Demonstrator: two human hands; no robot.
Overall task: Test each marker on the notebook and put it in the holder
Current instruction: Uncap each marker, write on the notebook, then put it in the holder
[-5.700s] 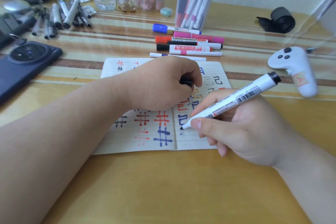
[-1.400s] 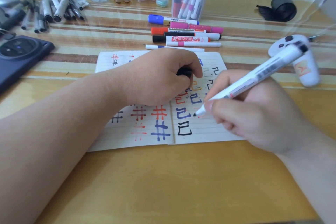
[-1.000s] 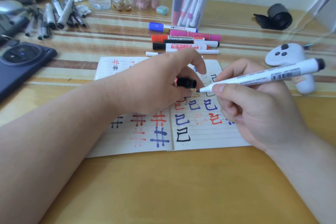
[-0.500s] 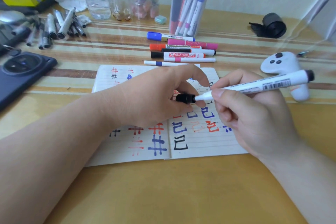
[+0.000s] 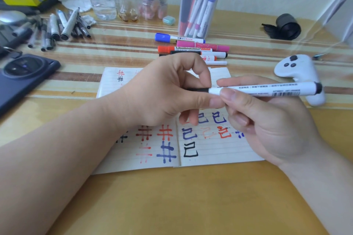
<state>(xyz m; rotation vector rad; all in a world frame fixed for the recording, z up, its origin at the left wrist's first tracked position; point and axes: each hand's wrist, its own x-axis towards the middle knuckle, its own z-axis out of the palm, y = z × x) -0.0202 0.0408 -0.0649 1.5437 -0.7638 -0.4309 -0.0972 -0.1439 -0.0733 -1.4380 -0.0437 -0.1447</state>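
Marker (image 5: 267, 89) has left the notebook (image 5: 210, 158); my left hand (image 5: 162, 93) pinches its cap (image 5: 198, 89) back on, my right hand (image 5: 267, 128) grips it, holder (image 5: 198, 15) next.

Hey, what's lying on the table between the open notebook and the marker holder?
In the head view, a bunch of capped markers lies there, blue, pink and orange among them.

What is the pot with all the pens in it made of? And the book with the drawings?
The holder looks like clear, slightly frosted plastic: the markers inside show through its wall. The notebook looks like thin matte paper: ruled lines, ink marks and a fold down the middle.
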